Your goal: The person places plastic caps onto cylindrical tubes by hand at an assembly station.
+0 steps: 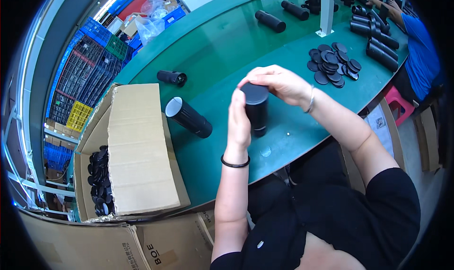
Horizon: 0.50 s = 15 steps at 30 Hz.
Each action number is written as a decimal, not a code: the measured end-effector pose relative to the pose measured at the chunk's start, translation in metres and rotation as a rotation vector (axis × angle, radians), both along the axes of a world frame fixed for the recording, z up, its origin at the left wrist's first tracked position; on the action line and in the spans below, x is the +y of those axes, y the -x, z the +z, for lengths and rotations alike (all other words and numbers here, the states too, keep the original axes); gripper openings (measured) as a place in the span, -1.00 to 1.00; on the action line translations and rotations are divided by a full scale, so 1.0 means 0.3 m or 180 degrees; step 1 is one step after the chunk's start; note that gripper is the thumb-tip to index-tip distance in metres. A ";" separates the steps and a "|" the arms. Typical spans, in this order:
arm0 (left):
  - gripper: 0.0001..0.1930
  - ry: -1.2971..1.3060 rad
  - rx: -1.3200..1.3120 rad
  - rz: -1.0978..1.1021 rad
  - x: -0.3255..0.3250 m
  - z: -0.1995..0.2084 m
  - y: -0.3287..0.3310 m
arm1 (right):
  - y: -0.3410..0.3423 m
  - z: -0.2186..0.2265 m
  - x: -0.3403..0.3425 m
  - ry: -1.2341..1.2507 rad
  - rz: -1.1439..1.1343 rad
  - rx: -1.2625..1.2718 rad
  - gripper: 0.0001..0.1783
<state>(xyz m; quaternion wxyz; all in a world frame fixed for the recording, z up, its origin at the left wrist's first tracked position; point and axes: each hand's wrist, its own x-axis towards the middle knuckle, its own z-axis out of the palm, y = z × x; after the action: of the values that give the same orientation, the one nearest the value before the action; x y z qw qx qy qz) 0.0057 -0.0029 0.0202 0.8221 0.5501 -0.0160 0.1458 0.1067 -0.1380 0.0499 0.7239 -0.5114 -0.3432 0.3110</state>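
A black cylinder (pixel 257 114) stands nearly upright on the green work table in front of me, with a flat round black cap (pixel 256 93) at its top end. Along the cylinder's left side lies my left hand (pixel 238 123), its fingertips up at the rim. My right hand (pixel 283 84) reaches over from the right, fingers bent around the far rim and touching the cap's edge. Between them both hands grip the cylinder; parts of the fingers are hidden behind it. Left of my hands, another black cylinder (pixel 189 117) leans over with a pale open end.
Loose black discs (pixel 329 64) lie piled on the table (pixel 288 149). An open cardboard box (pixel 142 152) at left holds more discs. Further black cylinders (pixel 270 21) lie toward the back, near a white post (pixel 326 15). A co-worker in blue (pixel 424 57) is at far right.
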 end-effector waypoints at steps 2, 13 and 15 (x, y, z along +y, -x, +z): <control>-0.54 -0.1544 -0.0462 0.0634 -0.060 -0.014 0.015 | -0.026 0.025 -0.047 0.0455 -0.0005 0.0350 -0.71; -0.33 -0.3986 -0.0668 0.0986 -0.144 0.014 0.006 | 0.043 -0.105 -0.208 -0.0412 0.0550 0.1061 -0.26; -0.34 -0.4277 -0.0994 0.1050 -0.158 0.012 0.005 | 0.053 -0.118 -0.222 -0.0418 0.0557 0.1114 -0.22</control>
<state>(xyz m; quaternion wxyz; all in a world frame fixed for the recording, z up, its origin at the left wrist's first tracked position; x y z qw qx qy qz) 0.0041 -0.0502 0.0239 0.2602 0.9062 -0.1365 0.3042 0.0907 -0.2046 0.0146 0.7745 -0.3695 -0.2748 0.4338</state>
